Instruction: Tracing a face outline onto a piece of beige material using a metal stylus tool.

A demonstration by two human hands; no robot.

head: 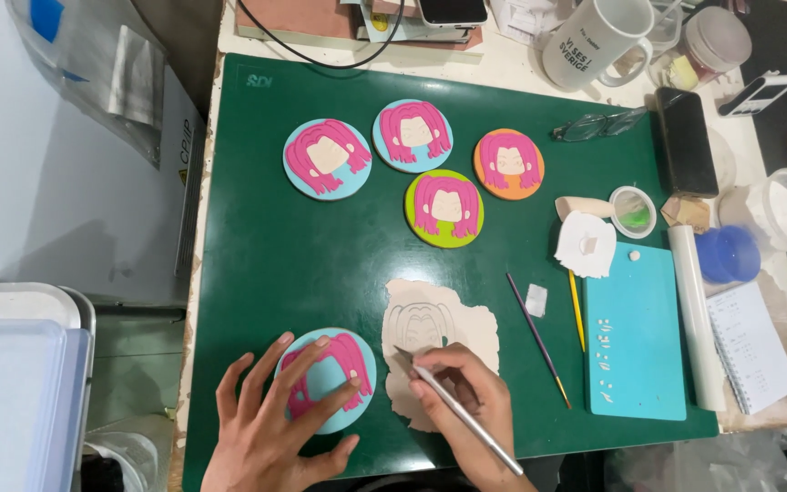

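My left hand (277,415) lies flat with spread fingers on a light blue round disc (363,357) that bears a pink hair shape. My right hand (465,401) grips a thin silver craft knife (480,426); its tip touches a rolled-out sheet of beige clay (453,314) with a face and hair outline pressed into it. Both rest on a dark green cutting mat (284,255). Farther back on the mat lie finished discs with pink hair: two light blue (327,158) (412,135), one green (444,208), one orange (508,164).
A teal board (635,346) with small clay bits, a white roller (696,319), two thin brushes (537,339), a white clay scrap (585,244), glasses (598,124), a dark phone (687,141), a white mug (594,41), containers and a notepad (753,346) crowd the right. White boxes stand left.
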